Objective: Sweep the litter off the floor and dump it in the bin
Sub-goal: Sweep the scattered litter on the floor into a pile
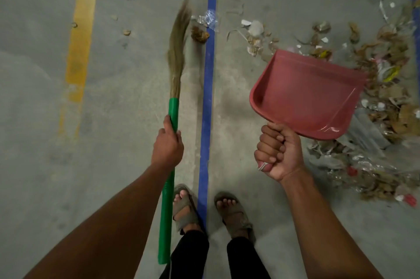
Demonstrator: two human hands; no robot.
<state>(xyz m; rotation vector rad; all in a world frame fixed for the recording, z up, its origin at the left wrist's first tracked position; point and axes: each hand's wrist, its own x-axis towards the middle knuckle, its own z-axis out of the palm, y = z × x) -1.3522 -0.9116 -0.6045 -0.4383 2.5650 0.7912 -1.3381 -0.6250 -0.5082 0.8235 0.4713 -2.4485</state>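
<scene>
The sweeping looks only just started. The left hand (pixel 167 141) has its fingers wrapped round the green handle of the broom (pixel 176 88), left of the blue line (pixel 208 88). The right hand (pixel 276 153) is a tight fist round the handle of the red dustpan (pixel 304 94), held up and empty, right of that line. Most litter (pixel 384 88) lies in a heap further right. I think the pan must go down beside the heap next. The floor (pixel 127 119) is grey and dusty, and no bin shows.
</scene>
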